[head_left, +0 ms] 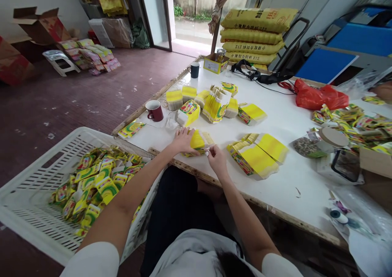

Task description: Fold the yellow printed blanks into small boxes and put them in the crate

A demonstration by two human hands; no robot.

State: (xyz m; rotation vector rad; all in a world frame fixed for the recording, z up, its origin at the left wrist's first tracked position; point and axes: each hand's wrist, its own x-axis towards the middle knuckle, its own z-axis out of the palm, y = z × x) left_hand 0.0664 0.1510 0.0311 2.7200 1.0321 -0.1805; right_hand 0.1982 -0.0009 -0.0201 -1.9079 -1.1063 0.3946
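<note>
At the near table edge (275, 211), clasping and partly hiding a carton stack (199, 139) with the left hand (183, 141); pinching an unclear white scrap (207, 151) in the right hand (217, 159). Far off, facing yellow sacks (252, 36) partly hidden behind black straps (245, 67).

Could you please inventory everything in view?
Table: one, white, centre
Basket: one, white, left of table
Packets: many, yellow and green, in basket
Stacks: several, yellow, on table
Mugs: two, dark red and dark blue, table's left
Sacks: at least four, yellow, beyond table
Bag: one, red, table's right
Jar: one, clear, table's right
Stool: one, white, floor far left
Boxes: at least two, brown and red, far left
Left hand: one, bare, on a stack
Right hand: one, bare, pinching something white
</note>
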